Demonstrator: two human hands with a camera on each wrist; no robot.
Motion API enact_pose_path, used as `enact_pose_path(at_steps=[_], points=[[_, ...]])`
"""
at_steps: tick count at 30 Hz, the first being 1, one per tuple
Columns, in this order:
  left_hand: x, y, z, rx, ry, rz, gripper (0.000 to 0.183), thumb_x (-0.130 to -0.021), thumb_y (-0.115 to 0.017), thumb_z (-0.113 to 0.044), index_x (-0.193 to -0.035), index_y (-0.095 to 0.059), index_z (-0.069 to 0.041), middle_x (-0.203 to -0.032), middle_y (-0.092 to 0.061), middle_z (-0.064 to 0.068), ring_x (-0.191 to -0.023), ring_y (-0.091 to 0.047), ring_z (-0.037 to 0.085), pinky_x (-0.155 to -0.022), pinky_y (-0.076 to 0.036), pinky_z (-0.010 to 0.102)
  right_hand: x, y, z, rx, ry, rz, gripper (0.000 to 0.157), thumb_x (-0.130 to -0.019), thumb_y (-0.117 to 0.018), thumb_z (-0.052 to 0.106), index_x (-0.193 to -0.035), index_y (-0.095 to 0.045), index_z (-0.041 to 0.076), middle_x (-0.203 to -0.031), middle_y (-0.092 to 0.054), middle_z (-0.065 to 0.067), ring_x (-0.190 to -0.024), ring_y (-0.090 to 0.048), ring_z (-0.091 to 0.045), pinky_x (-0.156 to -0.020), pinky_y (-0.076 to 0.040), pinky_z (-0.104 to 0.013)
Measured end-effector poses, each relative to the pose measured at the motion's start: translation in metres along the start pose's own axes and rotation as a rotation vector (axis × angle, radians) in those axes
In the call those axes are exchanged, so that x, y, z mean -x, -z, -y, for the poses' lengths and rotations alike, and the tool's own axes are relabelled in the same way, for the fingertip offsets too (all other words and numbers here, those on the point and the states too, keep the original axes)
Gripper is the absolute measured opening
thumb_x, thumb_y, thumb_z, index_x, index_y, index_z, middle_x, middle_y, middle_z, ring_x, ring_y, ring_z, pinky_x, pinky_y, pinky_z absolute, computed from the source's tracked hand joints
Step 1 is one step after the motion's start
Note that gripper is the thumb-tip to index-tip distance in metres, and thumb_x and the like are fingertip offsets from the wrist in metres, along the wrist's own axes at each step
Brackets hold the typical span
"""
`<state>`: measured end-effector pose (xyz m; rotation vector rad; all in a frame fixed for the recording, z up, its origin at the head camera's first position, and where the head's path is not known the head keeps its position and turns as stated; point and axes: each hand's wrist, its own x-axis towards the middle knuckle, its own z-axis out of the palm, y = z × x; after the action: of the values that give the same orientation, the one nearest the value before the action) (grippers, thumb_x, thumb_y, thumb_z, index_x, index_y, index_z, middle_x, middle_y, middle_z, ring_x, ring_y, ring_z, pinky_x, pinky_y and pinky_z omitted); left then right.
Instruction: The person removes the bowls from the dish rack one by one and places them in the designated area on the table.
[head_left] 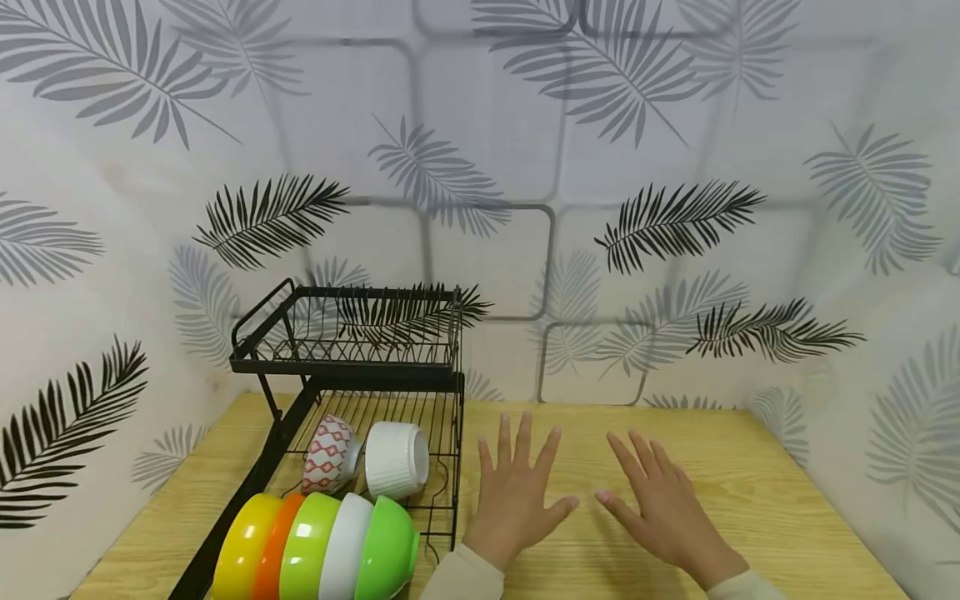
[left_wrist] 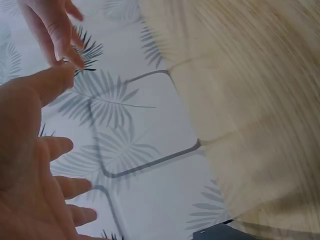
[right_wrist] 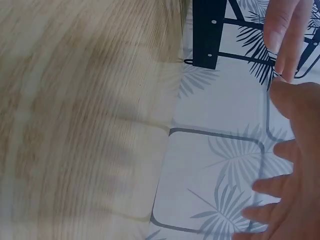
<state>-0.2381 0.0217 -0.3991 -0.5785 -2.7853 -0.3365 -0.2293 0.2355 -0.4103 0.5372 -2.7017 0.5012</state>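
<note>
Both hands hover over the wooden table with spread fingers and hold nothing. My left hand [head_left: 513,492] is just right of the black dish rack [head_left: 345,364]. To its right, my right hand [head_left: 663,508] tilts inward, its thumb toward the left thumb with a gap between them. In the left wrist view the left hand [left_wrist: 30,160] shows its splayed fingers at the left edge. The right wrist view has the right hand [right_wrist: 295,170] at its right edge, with part of the rack [right_wrist: 207,35] behind.
On the rack's lower tier lean a yellow bowl [head_left: 243,546], an orange bowl [head_left: 276,550], a lime bowl [head_left: 307,550], a white bowl [head_left: 345,550] and a green bowl [head_left: 386,550]. Behind them lie a red-patterned bowl [head_left: 328,454] and a white cup [head_left: 396,460]. Leaf-patterned walls enclose the table [head_left: 787,517].
</note>
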Motion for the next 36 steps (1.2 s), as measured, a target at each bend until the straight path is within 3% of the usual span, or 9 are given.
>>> enact_pose_path(at_steps=[3, 5, 7, 11, 16, 22, 25, 31, 36], points=[[0.002, 0.008, -0.001, 0.037, -0.024, -0.021, 0.078, -0.087, -0.061, -0.054, -0.152, -0.029, -0.024, -0.150, -0.037, 0.010, -0.139, -0.032, 0.035, -0.107, -0.029, 0.064, -0.001, -0.001, 0.003, -0.030, 0.011, -0.090, 0.056, -0.095, -0.059, 0.036, -0.141, -0.046, 0.007, -0.126, -0.060, -0.017, -0.111, -0.058, -0.038, -0.086, -0.050, -0.058], [0.005, 0.018, 0.000, 0.056, -0.060, -0.069, 0.071, -0.087, -0.064, -0.049, -0.147, -0.038, -0.021, -0.137, -0.055, 0.006, -0.125, -0.051, 0.028, -0.101, -0.041, 0.055, 0.001, 0.001, 0.005, -0.114, -0.032, -0.123, 0.043, -0.095, -0.060, 0.032, -0.131, -0.057, 0.008, -0.113, -0.068, -0.008, -0.098, -0.065, -0.028, -0.076, -0.056, -0.047], [0.010, 0.030, 0.001, 0.091, -0.095, -0.123, 0.059, -0.088, -0.066, -0.045, -0.139, -0.051, -0.019, -0.121, -0.065, 0.001, -0.107, -0.063, 0.020, -0.091, -0.051, 0.045, 0.003, 0.002, 0.009, -0.188, -0.087, -0.146, 0.031, -0.096, -0.059, 0.030, -0.119, -0.066, 0.011, -0.103, -0.071, -0.001, -0.091, -0.067, -0.021, -0.070, -0.058, -0.040], [0.025, 0.054, 0.009, 0.199, -0.121, -0.166, 0.035, -0.090, -0.066, -0.035, -0.120, -0.067, -0.016, -0.110, -0.070, -0.001, -0.096, -0.067, 0.016, -0.078, -0.056, 0.033, 0.011, 0.004, 0.016, -0.278, -0.149, -0.168, 0.021, -0.096, -0.059, 0.028, -0.108, -0.071, 0.016, -0.101, -0.072, 0.005, -0.088, -0.067, -0.014, -0.069, -0.058, -0.034], [0.050, 0.077, 0.028, 0.247, -0.072, -0.170, 0.031, -0.091, -0.065, -0.028, -0.118, -0.068, -0.012, -0.115, -0.067, 0.003, -0.106, -0.063, 0.022, -0.084, -0.055, 0.040, 0.018, 0.004, 0.022, -0.288, -0.157, -0.172, 0.019, -0.097, -0.058, 0.027, -0.107, -0.072, 0.019, -0.104, -0.071, 0.006, -0.086, -0.066, -0.010, -0.065, -0.054, -0.027], [0.069, 0.089, 0.049, 0.157, -0.027, -0.270, 0.031, -0.089, -0.068, -0.032, -0.113, -0.070, -0.013, -0.112, -0.068, 0.002, -0.104, -0.063, 0.023, -0.086, -0.053, 0.042, 0.021, 0.006, 0.023, -0.269, -0.115, -0.178, 0.019, -0.097, -0.059, 0.022, -0.109, -0.071, 0.014, -0.104, -0.071, 0.003, -0.087, -0.067, -0.012, -0.072, -0.057, -0.035], [0.075, 0.091, 0.054, 0.135, -0.003, -0.268, 0.031, -0.089, -0.067, -0.033, -0.114, -0.070, -0.014, -0.114, -0.067, 0.002, -0.107, -0.061, 0.023, -0.087, -0.052, 0.043, 0.023, 0.008, 0.020, -0.271, -0.101, -0.173, 0.022, -0.097, -0.058, 0.023, -0.112, -0.069, 0.011, -0.108, -0.070, 0.000, -0.094, -0.067, -0.019, -0.078, -0.056, -0.043], [0.089, 0.098, 0.064, 0.157, 0.128, -0.140, 0.044, -0.089, -0.066, -0.039, -0.122, -0.065, -0.010, -0.126, -0.060, 0.009, -0.115, -0.056, 0.031, -0.091, -0.050, 0.050, 0.026, 0.009, 0.011, -0.237, -0.034, -0.165, 0.038, -0.096, -0.060, 0.025, -0.129, -0.058, 0.008, -0.131, -0.057, -0.015, -0.125, -0.047, -0.041, -0.091, -0.043, -0.065], [0.098, 0.099, 0.076, 0.176, 0.247, -0.034, 0.056, -0.087, -0.067, -0.045, -0.125, -0.062, -0.005, -0.130, -0.055, 0.016, -0.115, -0.054, 0.038, -0.092, -0.048, 0.055, 0.027, 0.008, 0.007, -0.244, -0.024, -0.126, 0.047, -0.095, -0.060, 0.030, -0.136, -0.052, 0.008, -0.140, -0.048, -0.018, -0.133, -0.032, -0.047, -0.093, -0.034, -0.072]])
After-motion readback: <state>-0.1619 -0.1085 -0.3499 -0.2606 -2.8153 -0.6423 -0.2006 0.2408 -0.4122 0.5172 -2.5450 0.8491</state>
